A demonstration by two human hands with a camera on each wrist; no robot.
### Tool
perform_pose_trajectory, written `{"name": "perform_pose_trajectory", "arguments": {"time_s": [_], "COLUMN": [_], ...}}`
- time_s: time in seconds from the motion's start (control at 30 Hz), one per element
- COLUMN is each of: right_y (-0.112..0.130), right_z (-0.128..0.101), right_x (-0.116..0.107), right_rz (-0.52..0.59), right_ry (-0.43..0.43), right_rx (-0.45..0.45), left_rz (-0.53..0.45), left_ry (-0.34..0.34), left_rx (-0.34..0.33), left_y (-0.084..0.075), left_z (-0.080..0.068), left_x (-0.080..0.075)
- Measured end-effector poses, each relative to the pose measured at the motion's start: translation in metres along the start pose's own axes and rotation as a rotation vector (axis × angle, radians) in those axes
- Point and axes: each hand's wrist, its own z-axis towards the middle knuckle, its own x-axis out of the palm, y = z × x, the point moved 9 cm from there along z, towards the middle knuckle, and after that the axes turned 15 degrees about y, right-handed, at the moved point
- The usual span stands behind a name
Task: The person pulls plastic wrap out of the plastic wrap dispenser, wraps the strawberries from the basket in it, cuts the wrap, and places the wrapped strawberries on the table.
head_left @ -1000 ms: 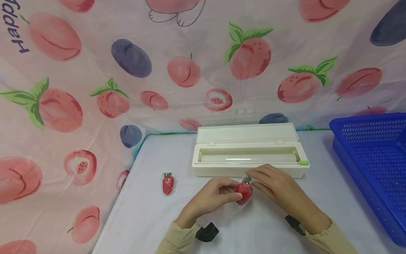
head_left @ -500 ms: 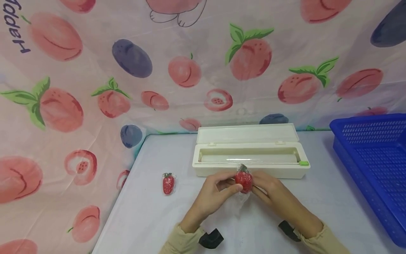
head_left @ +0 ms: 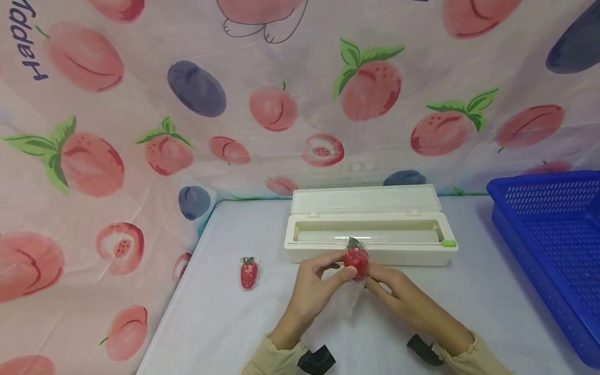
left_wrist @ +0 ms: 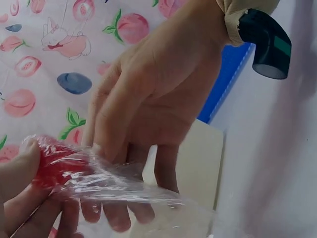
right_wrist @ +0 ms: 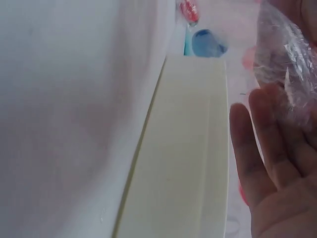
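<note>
My left hand (head_left: 311, 289) grips a red strawberry (head_left: 356, 262) with a green leafy top, thumb across its front. Clear plastic wrap (left_wrist: 119, 183) covers the fruit, and a loose, crinkled tail of it hangs below. My right hand (head_left: 405, 297) is at the strawberry's lower right, fingertips close to the gathered wrap. Seen from the right wrist, its fingers (right_wrist: 262, 134) are fairly straight, with film lying over their far ends. Just behind both hands stands a white wrap dispenser box (head_left: 300, 255), its lid raised and a roll of film (head_left: 323, 236) inside.
A second strawberry (head_left: 249, 273), also in film, lies on the white table (head_left: 211, 323) to the left. A blue plastic basket (head_left: 539, 255) stands at the right edge. Behind the table hangs a fruit-printed cloth (head_left: 300, 67).
The strawberry has shifted slightly left and away from me, its leafy top now overlapping the box. My right hand has moved from the top down to its lower right side.
</note>
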Motion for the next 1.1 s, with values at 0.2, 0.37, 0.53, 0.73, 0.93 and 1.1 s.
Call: {"name": "perform_pose_trajectory", "arguments": {"time_s": [0.2, 0.37, 0.53, 0.73, 0.93, 1.1], "right_y": [0.001, 0.004, 0.007, 0.005, 0.000, -0.008], "right_z": [0.001, 0.001, -0.001, -0.002, -0.003, -0.003], "right_x": [0.013, 0.009, 0.001, -0.006, -0.012, -0.015], "right_rz": [0.115, 0.054, -0.024, -0.050, -0.062, -0.036], "right_ry": [0.048, -0.124, -0.226, -0.209, -0.189, -0.157], "right_rx": [-0.010, -0.030, -0.023, -0.084, -0.080, 0.013], "left_rz": [-0.079, -0.130, -0.147, -0.229, -0.218, -0.162], "left_ry": [-0.076, -0.105, -0.117, -0.110, -0.101, -0.076], "left_rx": [0.038, 0.072, 0.059, 0.019, 0.013, 0.023], "left_y": [0.000, -0.002, -0.003, -0.001, -0.002, -0.009], "left_z": [-0.002, -0.003, -0.004, -0.004, -0.003, -0.005], "left_x": [-0.006, -0.004, -0.004, -0.004, -0.005, -0.004]}}
